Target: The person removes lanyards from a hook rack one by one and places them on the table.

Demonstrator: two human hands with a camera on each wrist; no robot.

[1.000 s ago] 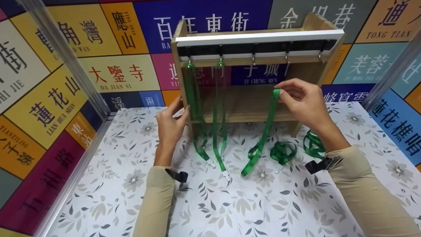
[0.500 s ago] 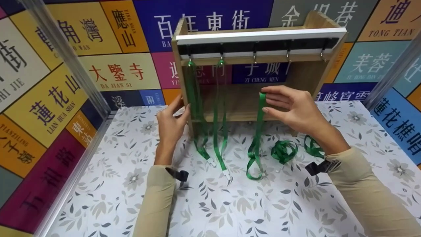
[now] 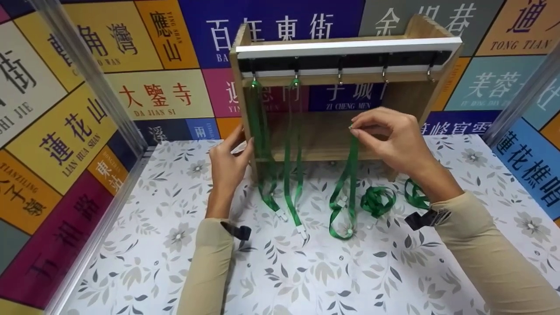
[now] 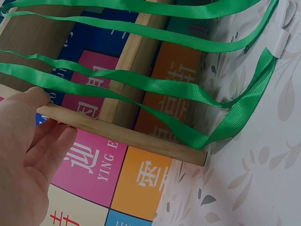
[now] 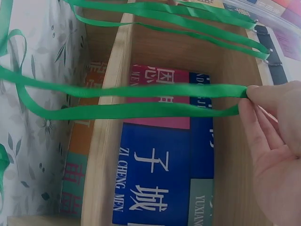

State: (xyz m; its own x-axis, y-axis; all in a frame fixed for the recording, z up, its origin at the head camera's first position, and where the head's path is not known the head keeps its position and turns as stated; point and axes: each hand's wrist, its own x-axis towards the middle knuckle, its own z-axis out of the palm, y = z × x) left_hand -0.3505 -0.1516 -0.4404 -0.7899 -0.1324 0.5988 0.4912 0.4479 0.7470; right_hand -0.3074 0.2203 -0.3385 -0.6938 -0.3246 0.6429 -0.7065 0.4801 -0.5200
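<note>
My left hand grips the left side panel of a wooden rack, thumb on one face and fingers on the other. A green ribbon lanyard hangs from the pinched thumb and fingers of my right hand, in front of the rack's right half and below the hooks. Its lower loop reaches down to the table, where a white clip shows. In the right wrist view both strands of the lanyard run from the fingertips. Two green lanyards hang from the two leftmost hooks, white clips at their lower ends.
Bare metal hooks line the black strip to the right of the hung lanyards. Two coiled green lanyards lie on the flower-patterned table, one partly behind the right wrist. A sign-patterned wall stands behind the rack.
My right hand moved left with the lanyard, then slightly back right, and its fingers drew together into a pinch. The lanyard's two strands have spread apart. My left hand stays on the panel.
</note>
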